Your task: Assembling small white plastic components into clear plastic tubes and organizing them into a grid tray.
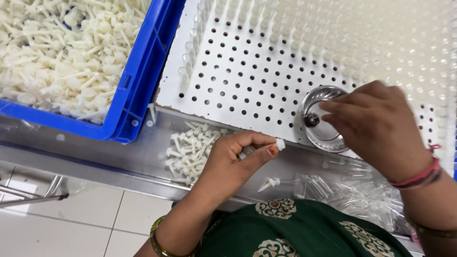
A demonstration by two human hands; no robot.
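My left hand (235, 159) is closed around a small white plastic plunger piece (280, 144), whose tip sticks out past my thumb. My right hand (376, 126) hovers over a small round steel bowl (318, 124), fingers pinched together at its rim; what they hold is hidden. The bowl rests on a white perforated tray (247, 71). Clear plastic tubes (381, 43) stand in the tray's holes along its left edge and across the far right part.
A blue crate (143, 81) full of white plastic pieces sits at the upper left. A loose pile of white pieces (190, 150) lies on the steel table (95, 157). Clear tubes (352, 188) lie heaped at the near right. White floor tiles show below.
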